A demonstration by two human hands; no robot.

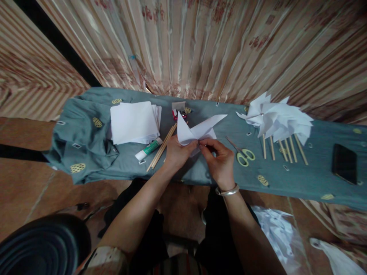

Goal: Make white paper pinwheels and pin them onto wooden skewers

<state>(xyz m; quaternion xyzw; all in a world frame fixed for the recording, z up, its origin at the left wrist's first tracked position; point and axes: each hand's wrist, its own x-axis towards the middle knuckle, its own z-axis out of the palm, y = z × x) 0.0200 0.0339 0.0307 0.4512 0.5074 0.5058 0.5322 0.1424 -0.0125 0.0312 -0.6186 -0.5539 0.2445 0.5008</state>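
Note:
A white paper pinwheel (200, 129) with bent blades is between my hands above the cloth. My left hand (180, 152) grips its near left part, the thumb pressed near the middle. My right hand (219, 158), with a silver bracelet at the wrist, pinches at the paper's near side; whether a pin or only paper is between the fingertips is hidden. Left of my left hand lie several wooden sticks (162, 148) and a green and white glue stick (148, 149). Scissors with yellow-green handles (242, 154) rest just right of my right hand.
A stack of white paper (133, 123) is at left on the grey-green cloth (200, 176). Behind the sticks is a small red box (178, 113). Finished pinwheels (282, 118) on sticks overlap at right, then a black phone (344, 163). A plastic bag (276, 233) sits on the floor.

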